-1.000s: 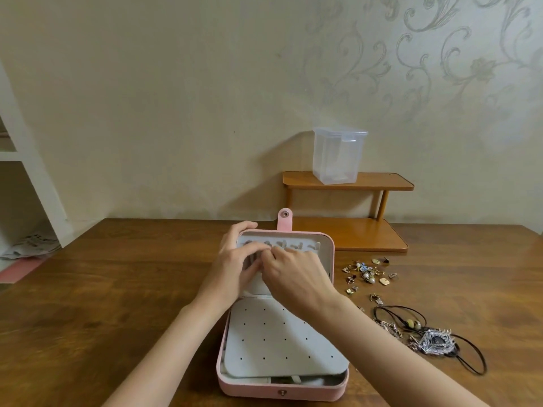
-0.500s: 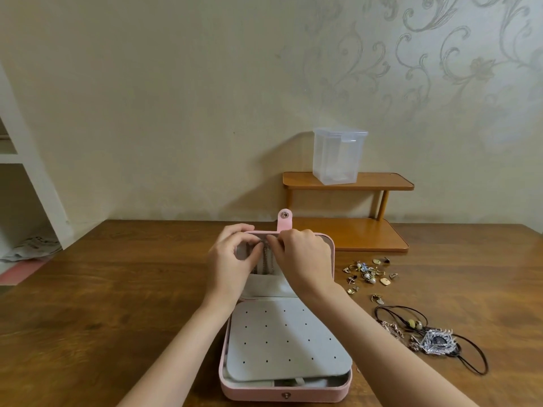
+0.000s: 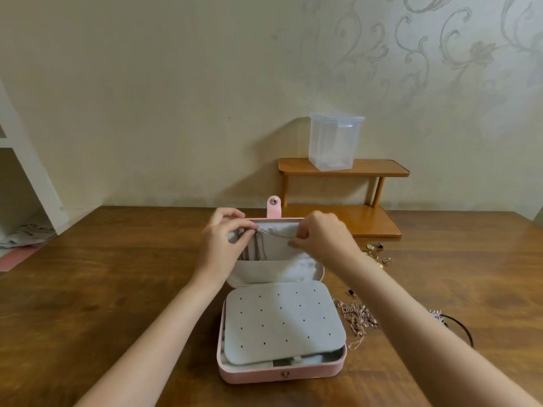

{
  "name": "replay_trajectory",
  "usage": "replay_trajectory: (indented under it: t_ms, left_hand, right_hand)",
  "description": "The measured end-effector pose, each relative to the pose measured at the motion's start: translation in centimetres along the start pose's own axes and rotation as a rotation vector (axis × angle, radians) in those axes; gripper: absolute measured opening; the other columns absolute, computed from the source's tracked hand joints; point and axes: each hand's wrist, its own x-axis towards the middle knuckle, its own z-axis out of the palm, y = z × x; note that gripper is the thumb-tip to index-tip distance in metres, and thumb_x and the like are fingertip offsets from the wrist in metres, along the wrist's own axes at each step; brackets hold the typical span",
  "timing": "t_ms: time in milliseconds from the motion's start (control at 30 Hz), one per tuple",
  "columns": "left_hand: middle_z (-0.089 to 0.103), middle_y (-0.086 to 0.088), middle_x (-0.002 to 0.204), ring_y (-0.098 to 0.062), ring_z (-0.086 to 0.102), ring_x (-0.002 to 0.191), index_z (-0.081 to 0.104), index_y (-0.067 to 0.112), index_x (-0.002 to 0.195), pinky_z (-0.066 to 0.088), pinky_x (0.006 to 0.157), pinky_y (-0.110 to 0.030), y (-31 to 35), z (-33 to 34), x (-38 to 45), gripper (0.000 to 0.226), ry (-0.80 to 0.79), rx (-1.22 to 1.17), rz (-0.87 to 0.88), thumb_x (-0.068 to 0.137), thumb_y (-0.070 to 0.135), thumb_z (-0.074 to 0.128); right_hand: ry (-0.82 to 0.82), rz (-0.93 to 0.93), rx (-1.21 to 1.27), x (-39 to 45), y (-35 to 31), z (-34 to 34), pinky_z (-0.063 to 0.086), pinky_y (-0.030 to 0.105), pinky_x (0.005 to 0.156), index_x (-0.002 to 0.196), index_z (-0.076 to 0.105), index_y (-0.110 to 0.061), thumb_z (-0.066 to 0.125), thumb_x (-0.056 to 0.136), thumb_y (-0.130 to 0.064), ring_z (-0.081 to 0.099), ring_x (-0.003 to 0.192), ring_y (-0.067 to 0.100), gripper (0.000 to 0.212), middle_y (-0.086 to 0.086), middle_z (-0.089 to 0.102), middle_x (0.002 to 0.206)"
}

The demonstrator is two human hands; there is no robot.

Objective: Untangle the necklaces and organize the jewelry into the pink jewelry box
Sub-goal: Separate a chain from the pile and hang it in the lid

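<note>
Head view. Pink jewelry box [image 3: 282, 374] open at table centre, lid [image 3: 276, 259] propped up at 12 o'clock of the base, perforated grey insert [image 3: 282, 321] lying askew over the base. Left hand [image 3: 221, 245] up at the lid's top edge, fingers curled, pinching a silver chain [image 3: 276, 235] near a hook. Right hand [image 3: 320, 239] at 3 o'clock of the left, fingertips together, pinching the same chain's other end; chain stretched roughly level between both. Other chains hanging straight down inside the lid, under the left hand. Rose-gold necklace tangle [image 3: 358, 317] on the table at 3 o'clock of the box; small earrings and charms [image 3: 379, 254] at 2 o'clock; black cord [image 3: 458, 326] partly behind the right forearm.

Step in hand, likely: hooking a necklace in the lid. Best done keeping the chain lightly taut, seating it fully on the hook, then lowering the loose end clear of neighbouring chains.

Versus half a second ago: hands further apart, chain drawn out sideways, lid interior more exposed; box unmoved.
</note>
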Motion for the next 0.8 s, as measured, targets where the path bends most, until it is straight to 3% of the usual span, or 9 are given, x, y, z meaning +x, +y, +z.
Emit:
replay_trajectory:
  t_ms: [100, 233, 367, 500, 633, 733, 800]
  left_hand:
    - [0.052, -0.005, 0.099, -0.001, 0.048, 0.089, 0.074, 0.006, 0.087, 0.035, 0.079, 0.002, 0.0, -0.1, 0.1, 0.017, -0.014, -0.014, 0.007, 0.076, -0.005, 0.071]
    - [0.053, -0.004, 0.098, 0.002, 0.05, 0.09, 0.075, 0.007, 0.087, 0.034, 0.08, 0.002, 0.3, -0.1, 0.3, 0.019, -0.018, -0.047, -0.014, 0.075, -0.007, 0.07]
    - [0.053, -0.003, 0.097, 0.004, 0.051, 0.09, 0.075, 0.011, 0.085, 0.037, 0.08, 0.0, 0.3, -0.3, 0.4, 0.018, -0.024, -0.048, 0.012, 0.076, -0.005, 0.071]
    - [0.052, 0.001, 0.098, 0.007, 0.049, 0.093, 0.074, 0.014, 0.086, 0.041, 0.077, -0.003, 0.3, -0.4, 0.5, 0.017, -0.053, -0.063, -0.037, 0.079, -0.001, 0.07]
    - [0.052, 0.003, 0.097, 0.01, 0.05, 0.093, 0.075, 0.013, 0.085, 0.04, 0.078, -0.002, 0.2, -0.2, 0.6, 0.017, -0.051, -0.086, -0.025, 0.078, -0.002, 0.07]
    - [0.052, 0.002, 0.097, 0.007, 0.05, 0.093, 0.074, 0.013, 0.085, 0.041, 0.077, -0.003, 0.2, 0.1, 0.7, 0.017, -0.054, -0.072, -0.033, 0.079, -0.002, 0.07]
    - [0.053, 0.0, 0.097, 0.004, 0.05, 0.092, 0.075, 0.012, 0.084, 0.038, 0.077, 0.0, 0.1, 0.2, 0.8, 0.017, -0.049, -0.056, -0.024, 0.078, -0.003, 0.07]
  right_hand:
    - [0.104, -0.059, -0.01, 0.3, -0.1, -1.6, 0.053, 0.033, 0.071, 0.091, 0.072, -0.008, 0.069, 0.084, -0.02, 0.063, 0.08, 0.025, 0.014, 0.009, 0.069, 0.086]
    - [0.068, -0.081, 0.224, 0.3, -1.2, -1.2, 0.056, 0.03, 0.071, 0.084, 0.074, -0.006, 0.07, 0.083, -0.013, 0.061, 0.058, 0.014, 0.008, 0.005, 0.067, 0.07]
    - [0.058, -0.135, 0.2, -0.4, -1.7, 0.9, 0.053, 0.029, 0.075, 0.086, 0.076, -0.011, 0.067, 0.083, -0.012, 0.067, 0.075, 0.022, 0.009, 0.007, 0.072, 0.079]
    - [-0.022, -0.155, 0.165, -1.0, -1.5, 1.5, 0.046, 0.022, 0.066, 0.101, 0.073, -0.013, 0.066, 0.086, -0.019, 0.062, 0.08, 0.017, 0.017, 0.005, 0.071, 0.097]
    - [0.052, -0.163, 0.123, -1.5, -1.2, 1.7, 0.052, 0.026, 0.076, 0.107, 0.07, -0.013, 0.054, 0.093, -0.015, 0.064, 0.09, 0.019, 0.022, 0.005, 0.07, 0.102]
    - [-0.143, -0.171, 0.187, -2.0, -2.1, 3.0, 0.054, 0.036, 0.082, 0.107, 0.07, -0.011, 0.049, 0.092, -0.011, 0.064, 0.091, 0.025, 0.026, 0.008, 0.069, 0.103]
    - [-0.245, -0.177, 0.289, -2.1, -2.7, 3.6, 0.05, 0.037, 0.086, 0.109, 0.069, -0.007, 0.049, 0.09, -0.008, 0.062, 0.095, 0.028, 0.028, 0.011, 0.069, 0.107]
